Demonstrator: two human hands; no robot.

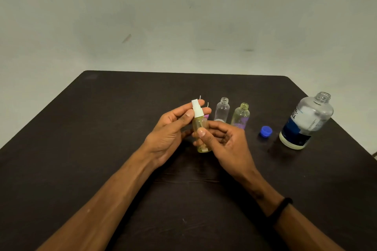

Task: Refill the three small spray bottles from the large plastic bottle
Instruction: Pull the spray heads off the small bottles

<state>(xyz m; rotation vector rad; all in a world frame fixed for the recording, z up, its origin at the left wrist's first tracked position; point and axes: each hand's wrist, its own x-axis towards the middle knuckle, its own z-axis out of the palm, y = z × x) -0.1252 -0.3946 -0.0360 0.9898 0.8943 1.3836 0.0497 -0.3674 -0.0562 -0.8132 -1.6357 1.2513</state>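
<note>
Above the middle of the dark table [102, 149] I hold a small yellowish spray bottle [201, 128]. My right hand [226, 140] grips its body, and my left hand [173, 128] pinches its white spray top [196, 109] between thumb and fingers. Behind them stand two open small bottles with no tops: a clear one [222, 109] and a yellowish one [240, 116]. The large plastic bottle [306, 122] stands uncapped at the right, with its blue cap [265, 131] lying on the table beside it.
Two thin white spray tubes [204, 101] stick up just behind my left fingers, with something pink [206, 116] under them, mostly hidden. A pale wall rises beyond the table's far edge. A black band circles my right wrist [279, 209].
</note>
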